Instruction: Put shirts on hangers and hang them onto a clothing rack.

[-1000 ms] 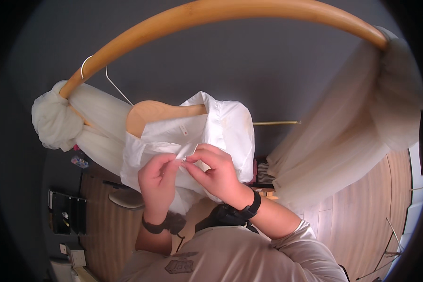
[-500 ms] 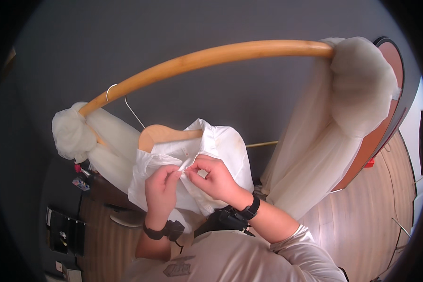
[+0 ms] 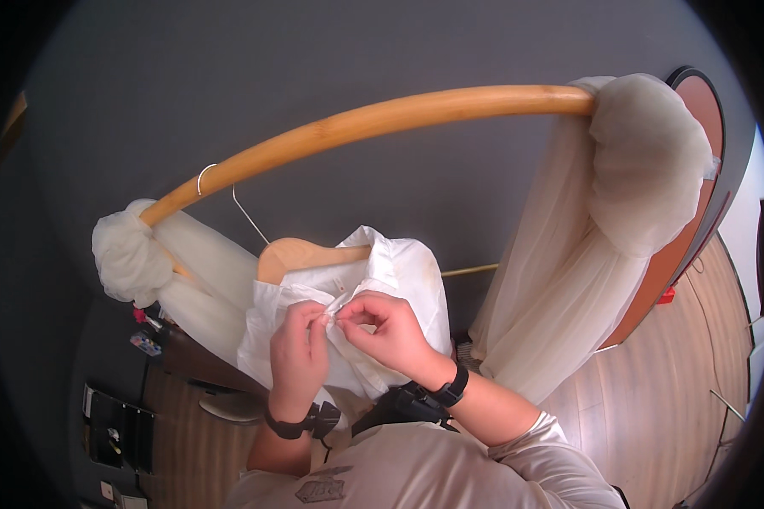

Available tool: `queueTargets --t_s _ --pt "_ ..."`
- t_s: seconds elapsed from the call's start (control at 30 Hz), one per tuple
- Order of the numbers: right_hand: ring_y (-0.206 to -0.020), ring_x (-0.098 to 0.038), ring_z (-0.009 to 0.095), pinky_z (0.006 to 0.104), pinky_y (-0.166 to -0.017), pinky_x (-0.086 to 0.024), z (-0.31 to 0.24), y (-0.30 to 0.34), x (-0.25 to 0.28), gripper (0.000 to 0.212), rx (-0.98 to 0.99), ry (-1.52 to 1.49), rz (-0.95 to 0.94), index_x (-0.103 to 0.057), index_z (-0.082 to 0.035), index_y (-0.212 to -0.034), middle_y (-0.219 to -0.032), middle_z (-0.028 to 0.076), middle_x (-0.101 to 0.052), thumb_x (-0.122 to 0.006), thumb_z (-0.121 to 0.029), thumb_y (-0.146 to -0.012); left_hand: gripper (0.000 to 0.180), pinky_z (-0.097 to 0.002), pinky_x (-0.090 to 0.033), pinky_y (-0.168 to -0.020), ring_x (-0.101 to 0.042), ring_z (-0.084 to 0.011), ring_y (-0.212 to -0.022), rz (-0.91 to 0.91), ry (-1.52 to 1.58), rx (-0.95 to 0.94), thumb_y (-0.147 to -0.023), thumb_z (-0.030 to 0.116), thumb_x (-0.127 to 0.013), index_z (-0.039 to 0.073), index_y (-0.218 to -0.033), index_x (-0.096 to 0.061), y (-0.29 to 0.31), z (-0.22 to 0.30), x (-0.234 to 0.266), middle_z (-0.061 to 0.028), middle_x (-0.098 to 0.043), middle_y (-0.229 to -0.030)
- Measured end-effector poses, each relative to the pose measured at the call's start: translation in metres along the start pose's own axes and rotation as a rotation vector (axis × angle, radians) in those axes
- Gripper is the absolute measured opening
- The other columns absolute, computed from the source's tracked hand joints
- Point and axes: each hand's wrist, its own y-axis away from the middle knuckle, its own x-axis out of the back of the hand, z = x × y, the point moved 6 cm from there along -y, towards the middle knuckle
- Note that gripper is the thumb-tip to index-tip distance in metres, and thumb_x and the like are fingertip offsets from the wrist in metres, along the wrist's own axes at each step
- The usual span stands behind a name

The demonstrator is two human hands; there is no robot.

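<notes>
Two hands pinching a white shirt, wooden rail, dark grey wall, brown floor

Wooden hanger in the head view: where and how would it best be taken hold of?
The wooden hanger is probably best taken by its bare, rounded left end, coming from the left. That end is uncovered, whereas the right end is hidden under the white shirt, and the left hand and right hand occupy the near side.
</notes>
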Motion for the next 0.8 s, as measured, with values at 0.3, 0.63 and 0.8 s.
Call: queueTargets --t_s 0.3,0.63,0.8 --pt "-0.087 -0.07 0.012 0.0254 -0.081 -0.057 0.01 -0.005 -0.001 0.008 0.02 0.088 0.089 -0.072 0.002 -0.092 -0.091 0.007 -0.069 -0.076 0.001 -0.085 0.011 -0.0398 -0.054 -0.073 -0.068 -0.0363 -0.083 0.031 -0.054 -0.057 -0.095 -0.001 -0.06 -0.001 -0.106 -0.062 -0.006 -0.015 -0.008 -0.0178 -0.069 -0.092" --pt "-0.074 -0.069 0.019 0.0308 -0.063 -0.055 0.018 -0.012 0.0 0.009 0.007 0.179 0.133 -0.071 0.0 -0.088 -0.084 0.009 -0.07 -0.078 -0.006 -0.084 0.013 -0.0411 -0.054 -0.072 -0.07 -0.0369 -0.084 -0.051 -0.034 -0.001 -0.096 0.001 -0.06 0.001 -0.109 -0.064 -0.011 -0.036 -0.014 -0.0179 -0.069 -0.094" --pt "-0.07 -0.068 0.026 0.0341 -0.058 -0.053 0.022 -0.016 0.0 0.012 0.11 0.303 0.134 -0.069 0.001 -0.087 -0.082 0.012 -0.07 -0.078 -0.007 -0.084 0.018 -0.0343 -0.055 -0.071 -0.072 -0.0285 -0.08 -0.024 -0.116 -0.057 -0.096 -0.002 -0.06 -0.001 -0.114 -0.062 -0.013 -0.029 -0.021 -0.0164 -0.072 -0.091"
